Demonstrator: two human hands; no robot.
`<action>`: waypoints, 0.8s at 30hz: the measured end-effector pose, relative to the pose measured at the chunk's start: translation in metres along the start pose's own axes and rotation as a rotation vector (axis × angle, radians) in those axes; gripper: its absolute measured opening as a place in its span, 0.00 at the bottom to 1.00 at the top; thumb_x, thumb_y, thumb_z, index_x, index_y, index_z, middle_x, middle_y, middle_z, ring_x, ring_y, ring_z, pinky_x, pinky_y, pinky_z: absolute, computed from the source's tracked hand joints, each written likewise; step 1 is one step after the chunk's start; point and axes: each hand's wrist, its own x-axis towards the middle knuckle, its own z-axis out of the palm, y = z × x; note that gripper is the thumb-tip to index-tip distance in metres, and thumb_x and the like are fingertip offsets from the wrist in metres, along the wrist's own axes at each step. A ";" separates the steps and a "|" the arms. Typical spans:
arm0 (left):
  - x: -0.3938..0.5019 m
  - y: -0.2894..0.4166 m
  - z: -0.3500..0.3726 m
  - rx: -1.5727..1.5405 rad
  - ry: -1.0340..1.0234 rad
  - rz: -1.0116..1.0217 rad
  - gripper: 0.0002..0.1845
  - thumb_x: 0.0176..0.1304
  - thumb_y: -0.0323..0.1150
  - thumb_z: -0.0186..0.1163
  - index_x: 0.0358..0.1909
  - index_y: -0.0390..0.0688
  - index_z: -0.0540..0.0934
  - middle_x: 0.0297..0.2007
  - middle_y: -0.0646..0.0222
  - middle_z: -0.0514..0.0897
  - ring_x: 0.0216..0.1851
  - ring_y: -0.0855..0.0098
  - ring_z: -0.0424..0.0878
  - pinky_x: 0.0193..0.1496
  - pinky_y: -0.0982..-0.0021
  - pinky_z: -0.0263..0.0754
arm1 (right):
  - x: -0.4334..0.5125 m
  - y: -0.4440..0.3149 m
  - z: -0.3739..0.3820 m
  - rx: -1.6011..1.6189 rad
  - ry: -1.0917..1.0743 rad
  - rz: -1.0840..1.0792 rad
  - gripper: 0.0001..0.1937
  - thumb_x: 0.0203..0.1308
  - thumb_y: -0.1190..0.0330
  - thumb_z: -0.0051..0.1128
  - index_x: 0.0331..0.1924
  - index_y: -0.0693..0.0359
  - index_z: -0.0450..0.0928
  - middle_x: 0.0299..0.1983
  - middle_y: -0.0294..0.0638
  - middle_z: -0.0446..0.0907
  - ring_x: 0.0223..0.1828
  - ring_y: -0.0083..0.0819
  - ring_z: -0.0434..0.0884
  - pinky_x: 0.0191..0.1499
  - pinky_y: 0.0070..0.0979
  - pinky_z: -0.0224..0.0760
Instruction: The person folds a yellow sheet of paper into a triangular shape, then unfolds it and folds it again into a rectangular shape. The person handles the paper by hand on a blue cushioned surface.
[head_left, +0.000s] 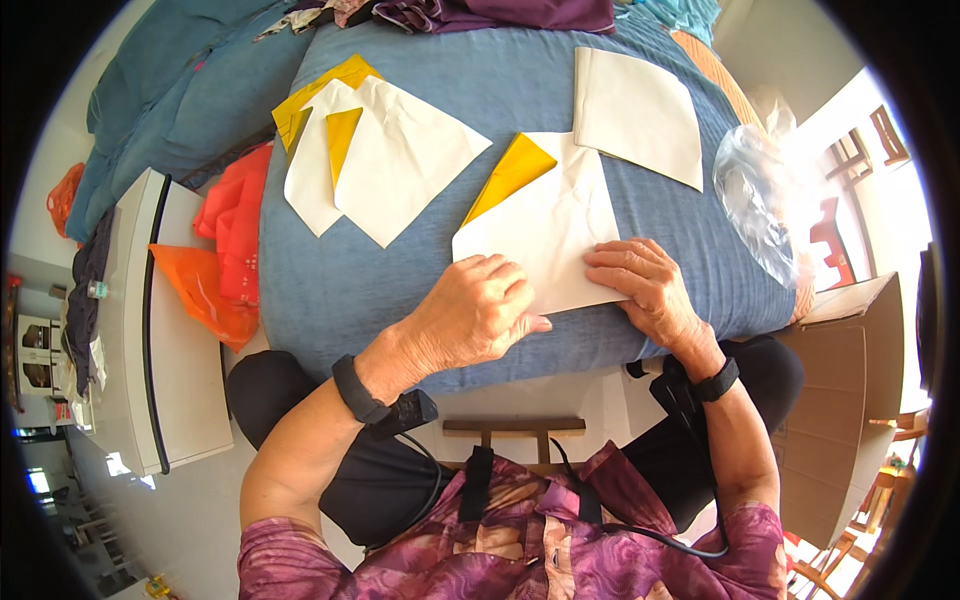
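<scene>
Before me, a white paper sheet (555, 217) with a folded yellow flap (510, 178) lies on the blue cloth surface; its upper part is creased. My left hand (484, 304) curls over the sheet's near left corner, thumb sticking out below the near edge. At the near right corner, my right hand (641, 289) has its fingers on top of the paper, its thumb mostly hidden. Farther left, two similar white and yellow folded pieces (412, 161) overlap each other. A stack of plain off-white sheets (641, 112) slightly covers the far right corner of the held sheet.
Blue cloth (360, 300) covers the padded work surface. Clear plastic wrapping (757, 195) sits at its right edge, near a cardboard box (832, 405). Orange-red bags (232, 232) lie by a white cabinet (187, 360) at left. Purple fabric (510, 13) is at the far edge.
</scene>
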 end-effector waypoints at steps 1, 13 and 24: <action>0.000 -0.001 -0.001 -0.031 -0.001 -0.032 0.12 0.59 0.34 0.72 0.33 0.36 0.81 0.38 0.59 0.84 0.40 0.57 0.84 0.43 0.61 0.80 | -0.002 -0.001 -0.001 0.012 0.005 -0.010 0.17 0.47 0.78 0.67 0.45 0.62 0.86 0.50 0.43 0.88 0.55 0.44 0.85 0.58 0.39 0.77; 0.003 -0.011 -0.013 0.085 -0.004 -0.286 0.14 0.67 0.34 0.69 0.43 0.31 0.84 0.59 0.50 0.83 0.49 0.52 0.86 0.48 0.59 0.84 | -0.003 -0.021 -0.001 0.034 0.006 -0.104 0.15 0.48 0.78 0.65 0.43 0.62 0.86 0.44 0.41 0.88 0.47 0.40 0.87 0.49 0.35 0.82; -0.002 -0.022 -0.014 0.195 -0.114 -0.392 0.14 0.70 0.36 0.66 0.47 0.35 0.82 0.63 0.43 0.78 0.47 0.49 0.87 0.48 0.56 0.84 | 0.004 -0.025 0.004 0.074 -0.013 -0.113 0.14 0.49 0.80 0.62 0.42 0.62 0.87 0.45 0.41 0.88 0.48 0.42 0.88 0.51 0.36 0.83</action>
